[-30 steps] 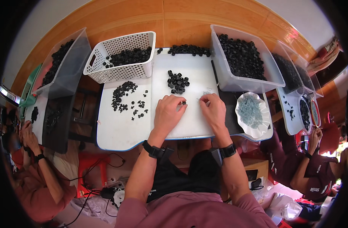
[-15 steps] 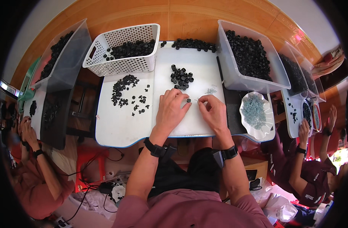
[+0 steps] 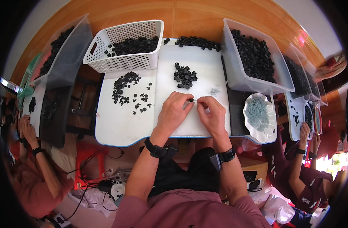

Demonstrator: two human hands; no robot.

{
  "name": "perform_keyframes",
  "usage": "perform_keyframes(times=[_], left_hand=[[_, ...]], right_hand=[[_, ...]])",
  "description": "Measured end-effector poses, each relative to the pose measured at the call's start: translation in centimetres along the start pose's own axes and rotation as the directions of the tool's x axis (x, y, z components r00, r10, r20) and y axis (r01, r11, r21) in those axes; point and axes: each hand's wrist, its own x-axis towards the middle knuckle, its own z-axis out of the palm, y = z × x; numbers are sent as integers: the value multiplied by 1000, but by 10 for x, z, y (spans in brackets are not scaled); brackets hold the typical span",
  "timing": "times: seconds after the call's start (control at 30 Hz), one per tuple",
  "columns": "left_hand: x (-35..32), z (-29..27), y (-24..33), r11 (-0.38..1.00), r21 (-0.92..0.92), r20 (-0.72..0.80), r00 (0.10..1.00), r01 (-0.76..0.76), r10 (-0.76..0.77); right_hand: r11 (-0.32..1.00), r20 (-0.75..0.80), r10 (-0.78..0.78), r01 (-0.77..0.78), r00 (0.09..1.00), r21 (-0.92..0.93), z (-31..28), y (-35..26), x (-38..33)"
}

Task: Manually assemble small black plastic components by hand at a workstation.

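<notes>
Over the white tabletop (image 3: 181, 131), my left hand (image 3: 173, 112) pinches a small black round part (image 3: 190, 100) between thumb and fingertips. Facing it, my right hand (image 3: 213, 116) is closed on a thin metal pin (image 3: 195, 101), its tip at or very close to the black part; whether it has entered cannot be made out. Just beyond my hands lies a cluster of black round parts (image 3: 185, 76). A few loose pins (image 3: 214, 91) are scattered beyond my right hand. Further left spread many smaller black pieces (image 3: 121, 86).
A white perforated basket (image 3: 132, 62) and a translucent bin (image 3: 254, 86), both with black parts, stand at the back. A fluted white dish (image 3: 271, 131) holds a heap of pins at right. People work at tables on both sides, their hands (image 3: 28, 131) beside black parts.
My hands have come together, bringing the pin in my right hand up to the black part. The view has shifted slightly. At right, another person's raised hand has come down.
</notes>
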Motion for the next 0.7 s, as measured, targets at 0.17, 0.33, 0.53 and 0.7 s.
perform_keyframes(times=[0.17, 0.33, 0.53, 0.7], left_hand=[[0, 0, 0, 1000, 0, 2, 1000, 1, -1], [0, -1, 2, 999, -25, 8, 999, 33, -32], [0, -1, 1, 1000, -7, 2, 1000, -22, 22], [-1, -1, 2, 1000, -22, 19, 1000, -3, 4]], right_hand=[[1000, 7, -13, 13, 1000, -22, 4, 3, 0], [999, 19, -27, 28, 999, -26, 4, 2, 0], [1000, 20, -16, 15, 1000, 6, 3, -1, 0], [996, 26, 43, -45, 999, 80, 3, 2, 1]])
